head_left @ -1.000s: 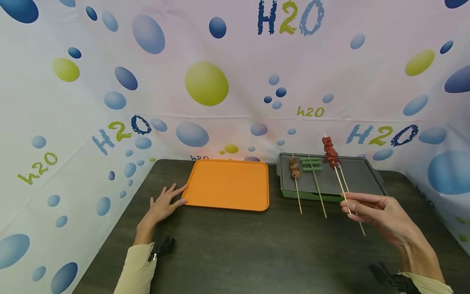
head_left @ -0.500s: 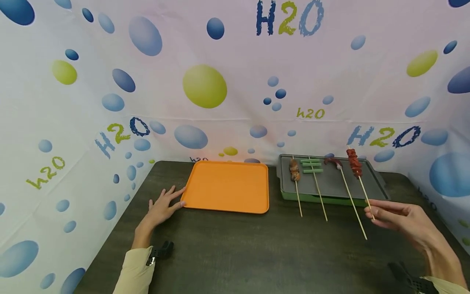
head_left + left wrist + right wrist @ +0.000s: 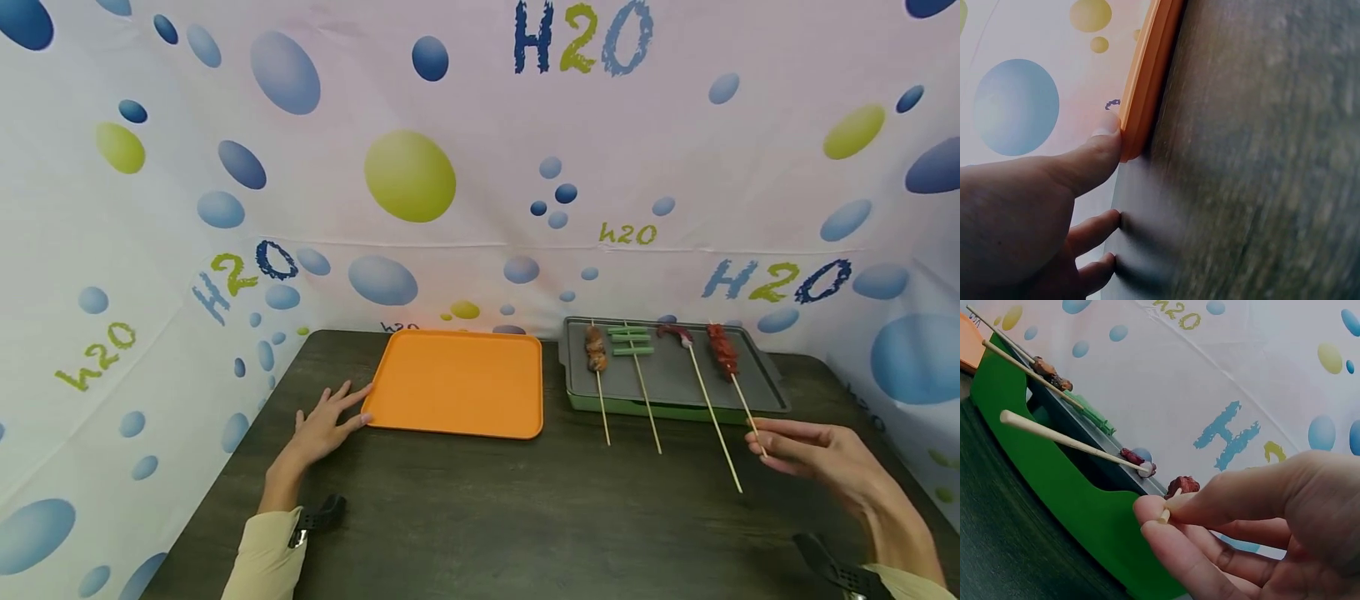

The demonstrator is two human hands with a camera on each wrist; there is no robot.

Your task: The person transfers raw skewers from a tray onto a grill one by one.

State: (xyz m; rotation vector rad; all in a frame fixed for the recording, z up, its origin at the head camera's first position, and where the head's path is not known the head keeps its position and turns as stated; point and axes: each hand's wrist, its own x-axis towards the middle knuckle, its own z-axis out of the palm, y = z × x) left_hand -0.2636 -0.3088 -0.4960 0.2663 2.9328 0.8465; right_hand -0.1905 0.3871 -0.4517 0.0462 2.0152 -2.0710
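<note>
My right hand [image 3: 832,462] pinches the stick end of a red meat skewer [image 3: 723,352] between thumb and fingers. Its meat end lies over the right part of the grey grill plate [image 3: 645,387]. To its left on the plate are an octopus tentacle skewer [image 3: 677,333], a green vegetable skewer [image 3: 632,340] and a brown meat skewer [image 3: 596,348], their sticks jutting over the front edge. My left hand [image 3: 324,429], fingers spread, touches the left edge of the orange tray [image 3: 453,383]. In the left wrist view the thumb [image 3: 1100,147] presses the tray's rim.
The grill's green base [image 3: 1066,481] shows below the plate in the right wrist view. All stands on a dark wood-look table [image 3: 480,508]. A white backdrop [image 3: 480,100] printed with bubbles rises behind the table and along its sides.
My right hand has moved right and lowered the red meat skewer onto the grill plate, beside the tentacle skewer it overlapped before. My left hand has stayed at the tray.
</note>
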